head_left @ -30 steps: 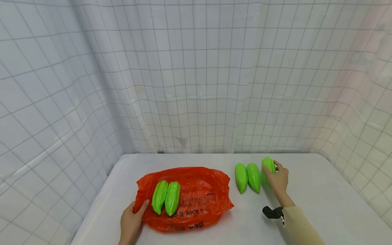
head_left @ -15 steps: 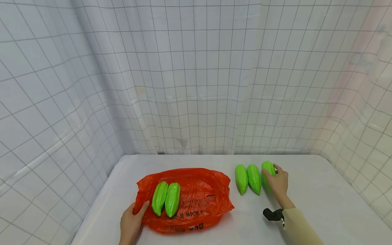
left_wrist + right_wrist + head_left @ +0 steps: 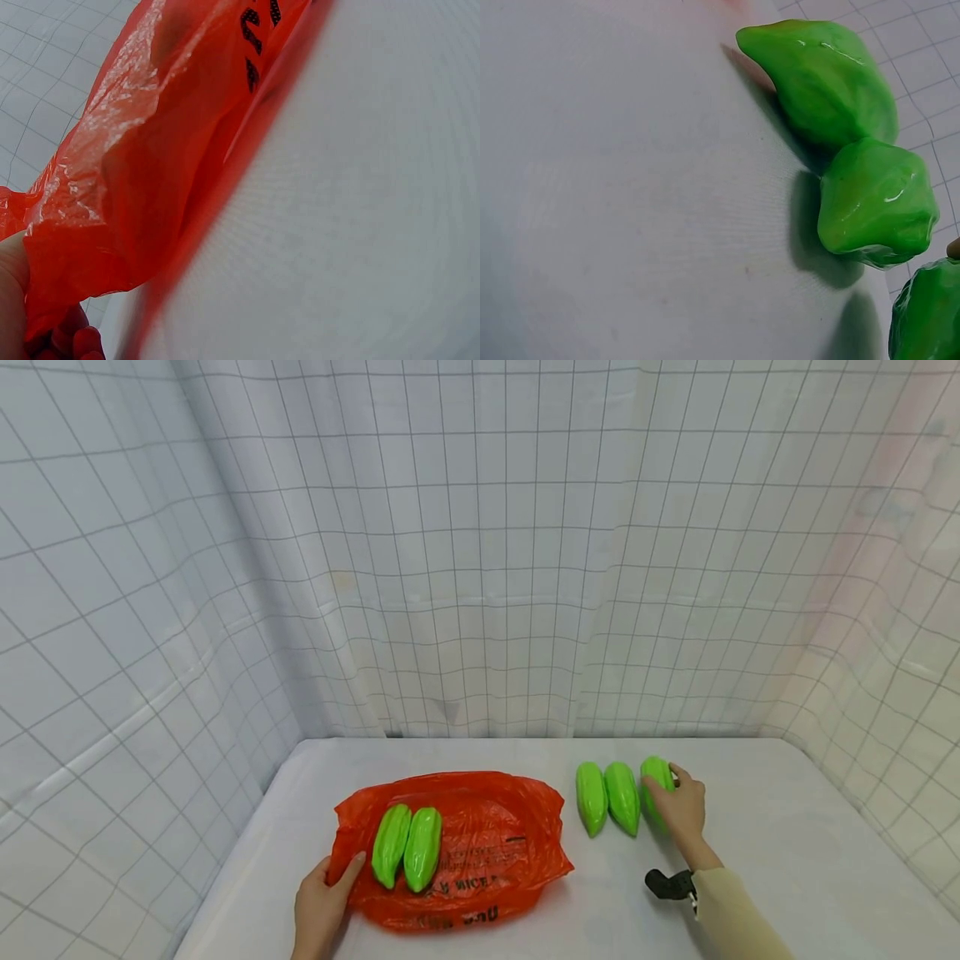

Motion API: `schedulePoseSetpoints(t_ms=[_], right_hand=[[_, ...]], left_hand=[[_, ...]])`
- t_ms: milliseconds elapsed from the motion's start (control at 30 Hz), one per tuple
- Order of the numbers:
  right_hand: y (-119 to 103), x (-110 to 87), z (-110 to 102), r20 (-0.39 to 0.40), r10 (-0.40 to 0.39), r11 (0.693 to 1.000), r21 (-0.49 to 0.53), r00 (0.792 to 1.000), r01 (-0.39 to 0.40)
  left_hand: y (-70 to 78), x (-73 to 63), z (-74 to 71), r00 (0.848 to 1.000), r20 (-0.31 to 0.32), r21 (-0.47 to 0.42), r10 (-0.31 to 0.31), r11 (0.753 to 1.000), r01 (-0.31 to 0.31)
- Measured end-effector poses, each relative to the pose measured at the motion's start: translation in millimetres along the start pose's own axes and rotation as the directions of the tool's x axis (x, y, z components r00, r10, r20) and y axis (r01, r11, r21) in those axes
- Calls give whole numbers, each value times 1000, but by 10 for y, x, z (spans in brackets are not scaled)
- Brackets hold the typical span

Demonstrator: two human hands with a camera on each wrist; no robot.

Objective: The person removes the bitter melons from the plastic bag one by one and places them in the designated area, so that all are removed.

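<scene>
A red plastic bag [image 3: 487, 827] with dark printing lies spread at the left of the white table. My left hand [image 3: 318, 902] pinches its near left edge; in the left wrist view the thumb [image 3: 10, 292] lies on the plastic and the fingers [image 3: 87, 343] curl beneath. On the bag rest two glossy, ridged green fruits [image 3: 390, 843] side by side. To the right, two more green fruits [image 3: 591, 797] lie together, points toward me. My right hand [image 3: 684, 806] grips another green fruit [image 3: 656, 772] just right of them, partly covering it.
A white grid-patterned curtain [image 3: 480, 568] rises behind the table [image 3: 570, 927] and along both sides. A black wrist-worn device [image 3: 667, 885] sticks out from the right sleeve [image 3: 738, 914] over the table.
The green fruit in my right hand has come slightly down toward me since a second ago, staying beside the other two. My left hand and the bag have stayed put.
</scene>
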State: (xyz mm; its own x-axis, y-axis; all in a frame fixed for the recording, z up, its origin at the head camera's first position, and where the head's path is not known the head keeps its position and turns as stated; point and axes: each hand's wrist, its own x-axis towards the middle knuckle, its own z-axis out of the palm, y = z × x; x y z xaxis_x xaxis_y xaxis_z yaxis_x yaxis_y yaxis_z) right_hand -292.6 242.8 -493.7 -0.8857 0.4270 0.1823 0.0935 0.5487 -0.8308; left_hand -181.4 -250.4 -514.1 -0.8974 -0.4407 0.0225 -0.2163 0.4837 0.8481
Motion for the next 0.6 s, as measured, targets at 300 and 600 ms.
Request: schedulePoseSetpoints(t_ms=[300,600], right_hand=[[12,-20,15,36,23,999,-24,999,-22],[57,9,43,50,17,999,-46,999,-15]], left_hand=[[-2,-4,1,1000,-9,-1,8,1000,-8],[-21,3,6,1000,2,7,-1,1000,1]])
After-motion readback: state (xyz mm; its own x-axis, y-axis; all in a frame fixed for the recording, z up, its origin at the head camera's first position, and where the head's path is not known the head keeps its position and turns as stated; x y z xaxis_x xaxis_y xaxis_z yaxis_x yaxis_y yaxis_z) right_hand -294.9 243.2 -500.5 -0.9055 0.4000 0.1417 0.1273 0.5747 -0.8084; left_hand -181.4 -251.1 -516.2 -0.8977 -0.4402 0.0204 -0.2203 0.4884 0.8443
